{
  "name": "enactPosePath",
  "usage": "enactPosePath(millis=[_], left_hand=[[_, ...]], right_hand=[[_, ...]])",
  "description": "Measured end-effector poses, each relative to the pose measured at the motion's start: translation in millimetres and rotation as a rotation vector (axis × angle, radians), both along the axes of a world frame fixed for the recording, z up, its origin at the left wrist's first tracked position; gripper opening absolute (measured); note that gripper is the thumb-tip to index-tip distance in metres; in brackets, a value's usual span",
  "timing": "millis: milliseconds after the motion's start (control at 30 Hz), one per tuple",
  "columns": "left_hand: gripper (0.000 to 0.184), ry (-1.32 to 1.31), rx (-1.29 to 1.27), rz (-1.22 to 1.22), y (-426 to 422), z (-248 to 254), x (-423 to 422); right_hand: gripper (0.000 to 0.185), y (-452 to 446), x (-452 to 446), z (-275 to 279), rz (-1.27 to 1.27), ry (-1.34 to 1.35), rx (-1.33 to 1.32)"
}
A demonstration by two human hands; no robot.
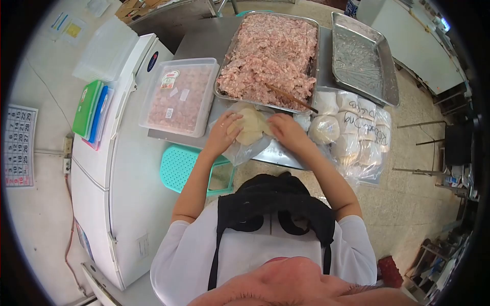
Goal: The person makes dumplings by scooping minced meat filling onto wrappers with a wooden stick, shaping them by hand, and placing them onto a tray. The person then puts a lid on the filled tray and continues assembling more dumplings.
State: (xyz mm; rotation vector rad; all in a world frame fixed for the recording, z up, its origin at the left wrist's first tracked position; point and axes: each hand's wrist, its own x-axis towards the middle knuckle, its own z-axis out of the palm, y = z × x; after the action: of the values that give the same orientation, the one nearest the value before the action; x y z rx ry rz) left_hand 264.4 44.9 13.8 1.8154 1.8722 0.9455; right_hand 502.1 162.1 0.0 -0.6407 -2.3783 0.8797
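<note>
Pale round dough wrappers (pixel 249 125) lie overlapping on a clear plastic bag (pixel 236 152) at the table's near edge. My left hand (pixel 223 134) rests at their left side, fingers apart and touching the dough. On the right side, my right hand (pixel 289 131) has its fingers bent together around a wrapper's edge; its fingertips are partly hidden. Just beyond the hands stands a metal tray (pixel 216 92) heaped with ground meat (pixel 273 53). A brown stick (pixel 292 98) leans in the meat, its dark end over the tray's near right rim.
Left of the meat is a lidded plastic box (pixel 178 97) with pinkish contents. Bagged stacks of wrappers (pixel 357 132) lie to the right, below an tilted metal tray (pixel 365 61) with residue. A turquoise stool (pixel 184 168) and white freezer (pixel 127 153) flank my left side.
</note>
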Motion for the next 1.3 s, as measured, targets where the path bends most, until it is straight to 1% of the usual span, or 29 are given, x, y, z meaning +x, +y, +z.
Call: enactPosePath(millis=[33, 67, 100, 133, 167, 200, 233, 333, 367, 433, 467, 533, 567, 633, 667, 733, 767, 833, 867, 900, 967, 1000, 1033, 1100, 1133, 1167, 1233, 1267, 1300], left_hand=[[0.039, 0.028, 0.048, 0.019, -4, 4, -2], [0.039, 0.029, 0.054, 0.008, -8, 4, -6], [0.034, -0.030, 0.103, 0.021, -10, 4, -11], [0.029, -0.092, 0.149, 0.031, -14, 2, -15], [0.029, -0.098, 0.152, 0.014, -20, -1, -19], [0.025, -0.224, 0.178, 0.038, -28, -4, -25], [0.020, -0.350, 0.196, 0.067, -38, -7, -30], [0.014, -0.340, 0.225, 0.098, -77, -27, -44], [0.014, -0.342, 0.236, 0.102, -87, -33, -48], [0.013, -0.448, 0.149, 0.236, -116, -49, -51], [0.013, -0.444, 0.158, 0.241, -128, -54, -54], [0.017, -0.488, 0.051, 0.369, -144, -59, -56], [0.017, -0.489, 0.065, 0.381, -152, -61, -54], [0.022, -0.744, 0.092, 0.485, -168, -67, -45], [0.022, -0.743, 0.107, 0.498, -177, -72, -40], [0.028, -1.020, 0.078, 0.701, -193, -98, -31], [0.028, -1.020, 0.094, 0.714, -197, -106, -24], [0.034, -1.232, 0.085, 0.959, -211, -126, -9], [0.040, -1.329, 0.088, 1.011, -216, -139, -6], [0.040, -1.332, 0.113, 1.038, -216, -157, -7], [0.047, -1.678, 0.249, 1.185, -228, -185, -13], [0.060, -1.715, 0.247, 1.212, -234, -190, -11], [0.060, -1.710, 0.267, 1.236, -238, -196, -9], [0.066, -1.859, 0.370, 1.499, -236, -206, -10], [0.070, -1.881, 0.417, 1.509, -237, -210, -10], [0.070, -1.883, 0.416, 1.513, -238, -215, -9], [0.071, -1.967, 0.537, 1.589, -238, -231, -16], [0.071, -1.976, 0.519, 1.580, -241, -238, -20], [0.069, -2.041, 0.561, 1.618, -245, -248, -26]], right_hand=[[0.022, -3, 7, 1, -0.049, -0.016, -0.047], [0.021, -4, 14, -4, -0.083, -0.011, -0.003], [0.021, -9, 19, 0, -0.099, -0.008, 0.007], [0.021, -15, 25, 4, -0.164, -0.038, -0.083], [0.022, -23, 30, 6, -0.228, -0.071, -0.176], [0.019, -31, 32, 5, -0.256, -0.003, -0.185], [0.019, -39, 33, 2, -0.268, -0.010, -0.186], [0.020, -66, 29, 4, -0.375, -0.088, -0.327], [0.020, -68, 29, 0, -0.370, -0.087, -0.316], [0.022, -72, 32, -28, -0.302, -0.128, -0.361], [0.022, -73, 33, -40, -0.295, -0.124, -0.355], [0.023, -70, 36, -53, -0.239, 0.011, -0.203], [0.023, -65, 39, -54, -0.224, 0.011, -0.192], [0.024, -57, 43, -52, -0.135, -0.070, -0.285], [0.024, -52, 45, -53, -0.117, -0.070, -0.276], [0.022, -44, 52, -56, -0.014, -0.064, -0.409], [0.022, -41, 55, -54, 0.005, -0.066, -0.402], [0.020, -42, 62, -53, 0.056, -0.075, -0.372], [0.018, -41, 64, -54, 0.112, -0.043, -0.311], [0.018, -35, 65, -52, 0.145, -0.048, -0.308], [0.017, -38, 66, -49, 0.144, -0.070, -0.329], [0.017, -38, 64, -51, 0.145, -0.048, -0.364], [0.017, -38, 65, -52, 0.171, -0.050, -0.370], [0.018, -35, 65, -49, 0.186, -0.078, -0.344], [0.018, -33, 64, -48, 0.192, -0.079, -0.344], [0.018, -32, 64, -47, 0.199, -0.078, -0.345], [0.018, -31, 65, -51, 0.192, -0.082, -0.343], [0.018, -31, 66, -54, 0.206, -0.053, -0.360], [0.018, -30, 67, -54, 0.212, -0.021, -0.369]])
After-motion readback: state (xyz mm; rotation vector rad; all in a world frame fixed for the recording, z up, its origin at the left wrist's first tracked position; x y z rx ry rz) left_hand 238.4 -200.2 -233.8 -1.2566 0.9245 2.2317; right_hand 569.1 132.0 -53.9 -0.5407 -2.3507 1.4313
